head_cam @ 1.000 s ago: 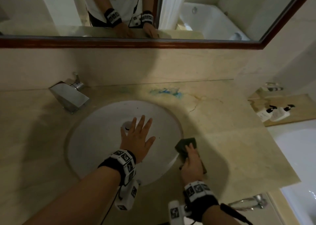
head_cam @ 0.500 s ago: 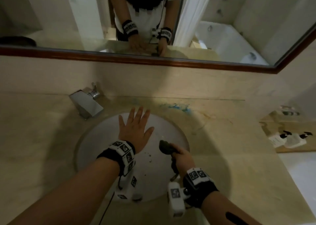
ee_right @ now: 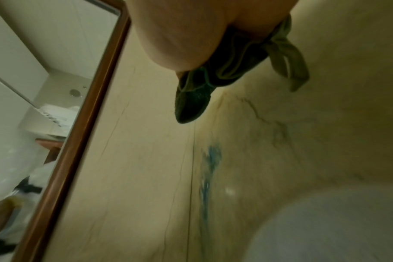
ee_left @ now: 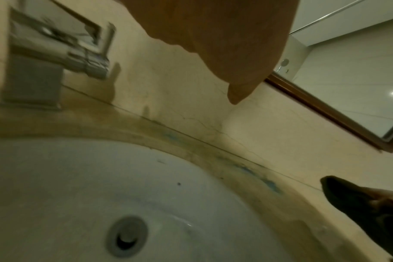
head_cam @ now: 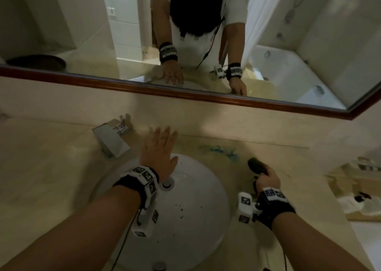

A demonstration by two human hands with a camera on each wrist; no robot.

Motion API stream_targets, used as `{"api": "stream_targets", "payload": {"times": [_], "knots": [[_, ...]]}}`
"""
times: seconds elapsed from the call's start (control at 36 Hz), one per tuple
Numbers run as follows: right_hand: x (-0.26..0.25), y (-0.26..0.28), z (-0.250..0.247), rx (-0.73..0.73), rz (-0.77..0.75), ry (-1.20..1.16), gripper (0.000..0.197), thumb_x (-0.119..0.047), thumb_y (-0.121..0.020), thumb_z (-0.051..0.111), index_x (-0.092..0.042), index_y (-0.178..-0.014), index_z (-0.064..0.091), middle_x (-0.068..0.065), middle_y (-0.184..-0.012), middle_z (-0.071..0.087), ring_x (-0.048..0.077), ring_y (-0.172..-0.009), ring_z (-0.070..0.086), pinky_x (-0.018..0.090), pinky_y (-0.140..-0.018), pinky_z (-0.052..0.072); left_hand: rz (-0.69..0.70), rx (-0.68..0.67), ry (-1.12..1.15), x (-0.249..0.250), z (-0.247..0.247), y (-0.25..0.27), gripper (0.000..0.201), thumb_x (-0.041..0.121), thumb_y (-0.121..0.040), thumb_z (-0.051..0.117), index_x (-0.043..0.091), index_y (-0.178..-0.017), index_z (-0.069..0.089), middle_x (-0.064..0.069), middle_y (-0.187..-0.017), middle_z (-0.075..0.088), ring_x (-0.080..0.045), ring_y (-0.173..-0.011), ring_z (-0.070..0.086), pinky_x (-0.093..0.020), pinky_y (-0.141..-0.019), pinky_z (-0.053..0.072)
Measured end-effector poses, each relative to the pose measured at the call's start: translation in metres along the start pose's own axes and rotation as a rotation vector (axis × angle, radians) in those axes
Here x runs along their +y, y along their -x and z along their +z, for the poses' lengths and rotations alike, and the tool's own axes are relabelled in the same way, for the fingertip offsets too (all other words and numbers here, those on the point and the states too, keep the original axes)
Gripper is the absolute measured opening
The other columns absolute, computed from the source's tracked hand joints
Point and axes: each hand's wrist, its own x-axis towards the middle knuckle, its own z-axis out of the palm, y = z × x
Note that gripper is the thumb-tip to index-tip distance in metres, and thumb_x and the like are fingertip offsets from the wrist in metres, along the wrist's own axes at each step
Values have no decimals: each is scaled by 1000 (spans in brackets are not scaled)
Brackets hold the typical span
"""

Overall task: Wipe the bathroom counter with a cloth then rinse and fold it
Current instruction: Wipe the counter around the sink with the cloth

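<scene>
Chrome first: the faucet (head_cam: 110, 140) sits at centre-left of the head view, and my left hand (head_cam: 159, 153) has slid up from over the basin (head_cam: 195, 204) toward it, fingers straight and slightly spread, holding nothing. Right of centre, my right hand (head_cam: 268, 179) has carried the dark green cloth (head_cam: 256, 165), bunched in curled fingers, out over the counter (head_cam: 299, 178) beside the blue smear (head_cam: 223, 152). I judge wiping starts now.

Dark green cloth (head_cam: 256, 166), bunched, held above the beige counter (head_cam: 288, 167) near blue smears (head_cam: 221, 150).
</scene>
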Motion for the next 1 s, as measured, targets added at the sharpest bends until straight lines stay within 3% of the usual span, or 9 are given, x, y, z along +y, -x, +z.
{"api": "stream_targets", "payload": {"times": [0.22, 0.42, 0.47, 0.56, 0.67, 0.75, 0.81, 0.89, 1.0], "knots": [[8, -79, -51, 101, 22, 91, 54, 2, -89, 38, -35, -122, 59, 5, -114, 64, 29, -103, 60, 47, -84, 53, 55, -149, 46, 66, 30, -20, 71, 53, -97, 24, 31, -147, -23, 6, -155, -28, -21, -145, -18, -58, -115, -4], [21, -158, -89, 175, -70, 217, 44, -4, -88, 38, -38, -107, 59, 6, -93, 65, 32, -80, 62, 47, -75, 54, -21, -232, 73, 104, 53, -39, 77, 61, -94, 23, 28, -148, -20, 7, -156, -25, -20, -145, -18, -58, -114, -3], [28, -180, -97, 167, -100, 224, 48, 1, -87, 38, -38, -107, 59, 8, -103, 64, 35, -86, 62, 45, -74, 54, -47, -280, 74, 114, 67, -41, 80, 69, -88, 12, 26, -147, -23, 6, -155, -27, -21, -145, -20, -58, -114, -4], [37, -214, -107, 123, -39, 209, 38, -9, -95, 42, -22, -129, 50, 14, -129, 54, 37, -111, 56, 39, -85, 48, -20, -365, 67, 134, 89, -37, 91, 79, -66, -12, 28, -138, -34, 7, -151, -33, -17, -139, -29, -61, -111, -7], [38, -237, -110, 103, -101, 382, 28, -12, -96, 42, -20, -119, 55, 13, -116, 57, 34, -88, 57, 38, -72, 45, 36, -492, 88, 159, 113, -33, 92, 83, -62, -9, 32, -134, -35, 14, -146, -36, -17, -142, -27, -61, -111, -12], [45, -246, -99, -17, -120, 645, 43, -10, -88, 54, -16, -131, 49, 9, -138, 40, 37, -118, 45, 45, -92, 45, 4, -505, 97, 167, 125, -36, 92, 82, -73, 2, 28, -139, -32, 13, -145, -36, -17, -142, -26, -61, -111, -12], [55, -252, -92, -10, -139, 862, 62, -19, -87, 56, -14, -144, 33, 10, -151, 26, 36, -135, 27, 50, -109, 33, -12, -507, 105, 173, 130, -39, 93, 81, -80, 14, 27, -143, -28, 14, -144, -37, -17, -141, -28, -61, -111, -12], [53, -243, -85, -11, -111, 919, 64, -28, -95, 42, -11, -150, 13, 8, -159, 9, 34, -143, 16, 48, -115, 23, -34, -513, 97, 181, 134, -41, 96, 81, -80, 20, 24, -136, -35, 11, -139, -44, -13, -132, -37, -61, -111, -12], [49, -240, -82, -89, -138, 922, 62, -29, -98, 37, -14, -152, 9, 5, -160, 4, 31, -146, 9, 45, -118, 17, -43, -538, 87, 182, 135, -41, 97, 82, -79, 20, 27, -131, -39, 9, -138, -47, -12, -129, -40, -59, -111, -14]]}}
